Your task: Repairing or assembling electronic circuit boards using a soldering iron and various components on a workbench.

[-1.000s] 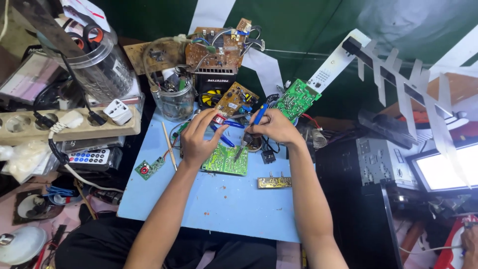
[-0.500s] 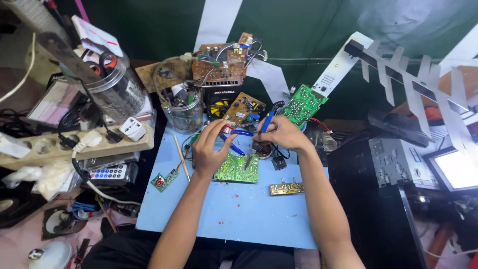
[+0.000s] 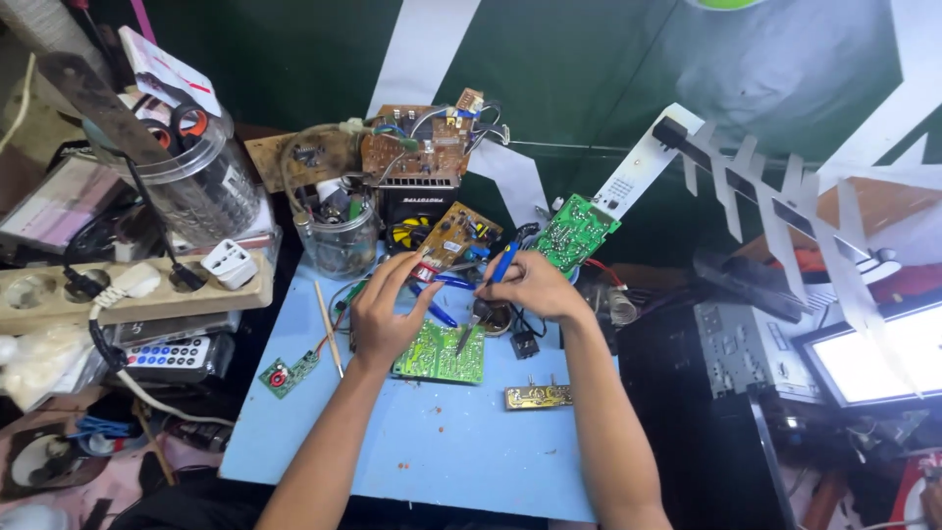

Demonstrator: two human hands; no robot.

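A green circuit board (image 3: 442,355) lies flat on the light blue work mat (image 3: 432,442). My left hand (image 3: 385,306) rests on the board's left edge, fingers spread, fingertips by red and blue wires. My right hand (image 3: 525,285) grips a blue-handled soldering iron (image 3: 483,299), whose tip points down onto the board's upper right part. A small round tin (image 3: 496,319) sits just under my right hand.
Several other circuit boards (image 3: 574,231) are piled behind the mat, next to a glass jar of parts (image 3: 343,240). A small green board (image 3: 287,373), a thin stick (image 3: 328,314) and a gold strip board (image 3: 538,396) lie on the mat. A power strip (image 3: 128,290) and remote (image 3: 167,353) sit left; metal equipment (image 3: 746,348) right.
The view has shifted slightly, so everything sits a little lower and to the right. Both hands stay over the green board; the iron's tip remains on it.
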